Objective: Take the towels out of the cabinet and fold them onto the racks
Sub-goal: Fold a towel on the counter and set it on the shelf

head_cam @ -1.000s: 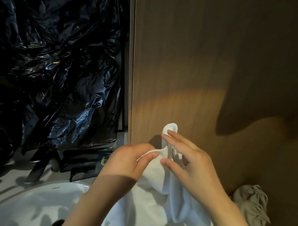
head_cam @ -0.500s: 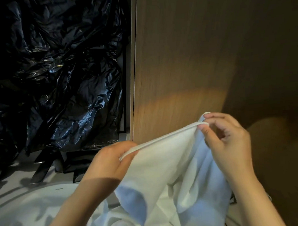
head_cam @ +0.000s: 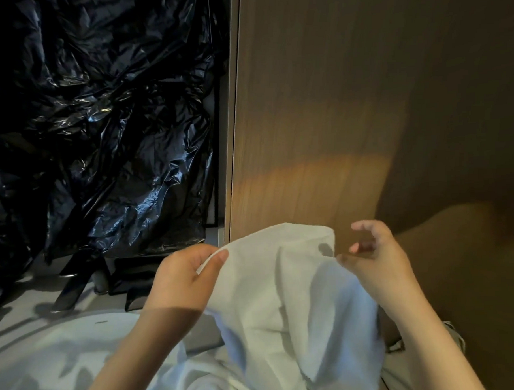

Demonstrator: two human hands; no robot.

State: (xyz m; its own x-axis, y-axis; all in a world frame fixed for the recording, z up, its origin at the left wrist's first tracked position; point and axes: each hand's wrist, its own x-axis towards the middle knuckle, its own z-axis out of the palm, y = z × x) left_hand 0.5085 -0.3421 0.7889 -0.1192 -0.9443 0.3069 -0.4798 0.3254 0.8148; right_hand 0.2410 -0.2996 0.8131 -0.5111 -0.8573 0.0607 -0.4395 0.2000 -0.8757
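I see one white towel [head_cam: 283, 288], soft terry with a narrow stitched hem along its top edge. It is held up in the air over the near right part of the tabletop [head_cam: 16, 311], in front of the wood panel. Its top edge sags in a shallow arc between the two hands. Below that the cloth hangs in broad vertical folds, and its lower part is heaped in a rumpled mass at the near edge.

The left hand [head_cam: 180, 280] pinches the top left corner by the hem, thumb on the near side and fingers [head_cam: 190, 255] curled behind. The right hand [head_cam: 376, 260] is at the towel's right edge. Its thumb tip touches the cloth, while its fingers [head_cam: 366, 228] are loosely curled and set apart from the thumb, with nothing clamped between them that I can make out.

At the near left corner of the tabletop lies one round white basin [head_cam: 50, 351], smooth and glossy, crossed by shadows. The tabletop around it is flat matte grey. At its far edge stand a few dark angular shapes that I cannot identify.

Behind them hangs crumpled black plastic sheeting [head_cam: 99, 128], shiny and heavily creased. To the right stands one tall wood panel [head_cam: 319, 103], brown with fine vertical grain and a warm band of light across it.
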